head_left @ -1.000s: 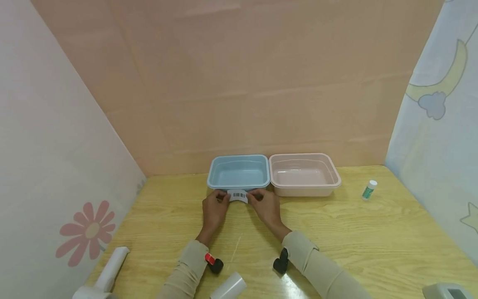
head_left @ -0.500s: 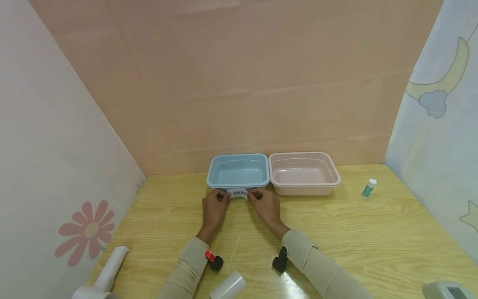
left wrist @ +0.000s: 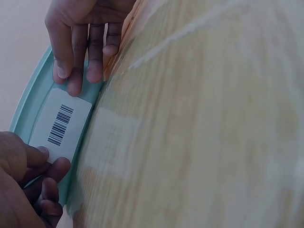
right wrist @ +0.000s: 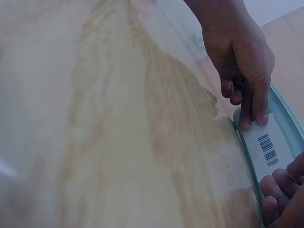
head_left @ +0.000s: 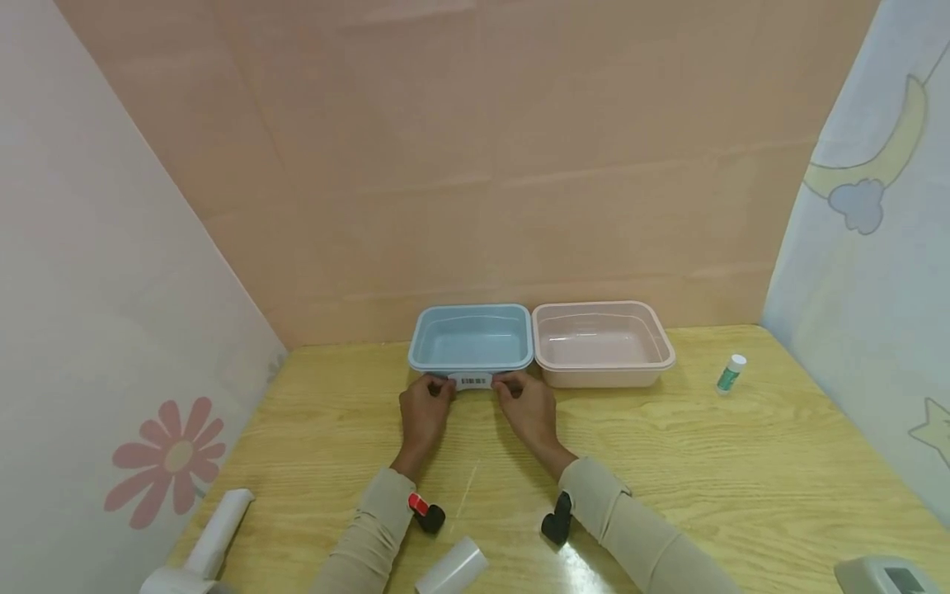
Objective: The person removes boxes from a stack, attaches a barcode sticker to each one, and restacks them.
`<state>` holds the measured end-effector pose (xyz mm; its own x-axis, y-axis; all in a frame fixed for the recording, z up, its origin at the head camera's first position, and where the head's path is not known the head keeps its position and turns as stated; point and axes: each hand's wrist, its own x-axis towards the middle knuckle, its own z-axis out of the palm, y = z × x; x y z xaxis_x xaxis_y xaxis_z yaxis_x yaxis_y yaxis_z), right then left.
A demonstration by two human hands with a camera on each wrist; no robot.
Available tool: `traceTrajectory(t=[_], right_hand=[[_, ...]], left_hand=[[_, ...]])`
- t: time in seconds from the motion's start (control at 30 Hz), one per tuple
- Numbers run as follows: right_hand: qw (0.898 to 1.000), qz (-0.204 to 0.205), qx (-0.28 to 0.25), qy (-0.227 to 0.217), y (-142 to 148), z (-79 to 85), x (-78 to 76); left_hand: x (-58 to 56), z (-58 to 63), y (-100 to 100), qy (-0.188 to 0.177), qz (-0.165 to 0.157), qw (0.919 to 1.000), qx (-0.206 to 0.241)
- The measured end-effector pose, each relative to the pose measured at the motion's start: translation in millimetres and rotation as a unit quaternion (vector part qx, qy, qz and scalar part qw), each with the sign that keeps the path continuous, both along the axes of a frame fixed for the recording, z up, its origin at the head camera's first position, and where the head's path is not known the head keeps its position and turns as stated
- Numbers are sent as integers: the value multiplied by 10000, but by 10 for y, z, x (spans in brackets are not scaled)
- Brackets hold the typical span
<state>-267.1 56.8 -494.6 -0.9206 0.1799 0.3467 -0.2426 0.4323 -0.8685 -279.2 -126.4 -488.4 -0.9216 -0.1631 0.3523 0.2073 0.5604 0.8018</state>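
A white barcode label (head_left: 472, 381) lies against the front wall of a light blue basin (head_left: 438, 369), just below its rim. My left hand (head_left: 425, 414) pinches the label's left end between thumb and finger, and my right hand (head_left: 529, 412) pinches the right end. Seen from the left wrist, the label (left wrist: 61, 124) looks nearly flat on the blue wall, with the left hand (left wrist: 21, 178) at its lower end and the right hand (left wrist: 88, 35) at its upper end. From the right wrist, the label (right wrist: 267, 149) spans between both hands.
A pale pink basin (head_left: 604, 379) stands right beside the blue one, against the back wall. Farther right is a small white-capped bottle (head_left: 731, 375). A white roll (head_left: 453, 568), a white long-handled object (head_left: 215, 540) and a grey device (head_left: 886, 576) lie near the front.
The label, curved and slightly in front of the blue basin earlier, has moved up a little and flattened against its front wall. Both hands keep their hold at its ends.
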Motion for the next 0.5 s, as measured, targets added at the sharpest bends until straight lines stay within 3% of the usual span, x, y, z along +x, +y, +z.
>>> traceTrajectory(t=[0.27, 0.5], right_hand=[[9992, 370, 93, 91, 13, 9, 16], [9974, 660, 278, -102, 12, 16, 12]], left_hand=[[1, -8, 11, -112, 83, 9998, 119], [10, 3, 39, -47, 47, 9999, 97]])
